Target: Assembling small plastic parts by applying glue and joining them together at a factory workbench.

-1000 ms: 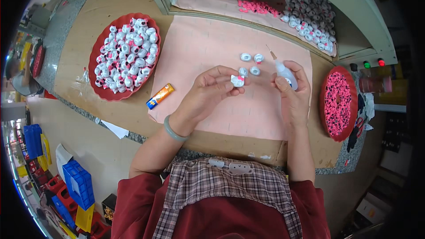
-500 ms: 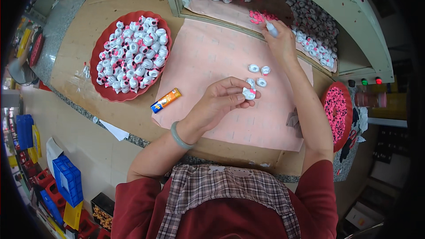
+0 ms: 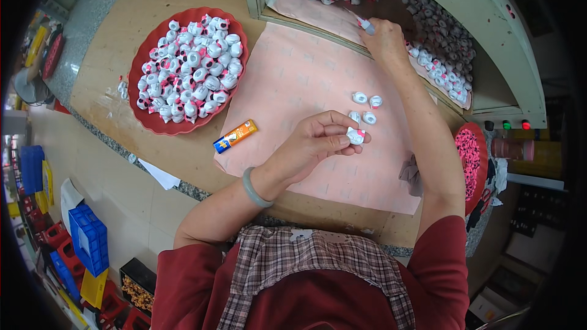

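Note:
Between the thumb and fingers of my left hand is a small white cat-head piece with a pink bow. My right hand is at the mouth of the cabinet, closed around a small squeeze bottle with a narrow tip pointing away from me. Just beyond the left fingertips, several white pieces lie on the pink paper sheet. An orange and blue packet rests on the sheet's left edge.
A red scalloped bowl heaped with white and pink pieces stands at the left. The grey-green cabinet holds many more pieces inside. At the right is a red bowl of small pink parts, with a grey cloth nearby.
My right hand has shifted slightly, and the bottle has tilted from upright to pointing left. Pink bits seen beside it before are now out of sight. The left hand keeps its piece.

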Demonstrator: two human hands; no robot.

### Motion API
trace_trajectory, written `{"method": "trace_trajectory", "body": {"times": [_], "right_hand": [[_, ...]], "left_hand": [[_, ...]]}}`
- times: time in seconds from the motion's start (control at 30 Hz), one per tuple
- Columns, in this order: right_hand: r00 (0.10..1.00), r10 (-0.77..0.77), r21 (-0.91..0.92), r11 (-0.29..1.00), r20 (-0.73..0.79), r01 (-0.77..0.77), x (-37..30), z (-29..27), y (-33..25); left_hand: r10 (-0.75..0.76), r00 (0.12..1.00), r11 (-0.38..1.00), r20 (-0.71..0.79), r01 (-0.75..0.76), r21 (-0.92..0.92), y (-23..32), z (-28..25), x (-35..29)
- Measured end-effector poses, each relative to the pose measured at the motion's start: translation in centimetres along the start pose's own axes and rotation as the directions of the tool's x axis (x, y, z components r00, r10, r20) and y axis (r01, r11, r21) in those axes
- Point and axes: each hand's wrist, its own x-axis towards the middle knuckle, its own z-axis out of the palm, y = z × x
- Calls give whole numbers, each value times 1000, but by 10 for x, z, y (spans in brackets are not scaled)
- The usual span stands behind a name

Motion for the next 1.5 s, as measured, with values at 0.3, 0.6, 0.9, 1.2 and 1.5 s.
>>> {"method": "trace_trajectory", "body": {"times": [0.3,0.6,0.9,1.2,1.5], "right_hand": [[916,158,885,243,368,-397,-58,-51,-3],[888,44,867,-240,458,-436,-159,-75,-20],[906,72,908,-2,417,-418,-193,-68,-35],[895,96,891,100,435,-443,-196,-63,-32],[976,188,810,554,107,-195,-206,-52,-47]], "left_hand": [[25,999,1000,-29,-24,9,-1,-4,-2],[98,991,992,-90,-91,86,0,-1,3],[142,982,930,-121,-91,357,-7,9,3],[156,985,880,-79,-102,464,-6,12,0],[217,973,811,-77,-136,569,-13,12,-1]]}}
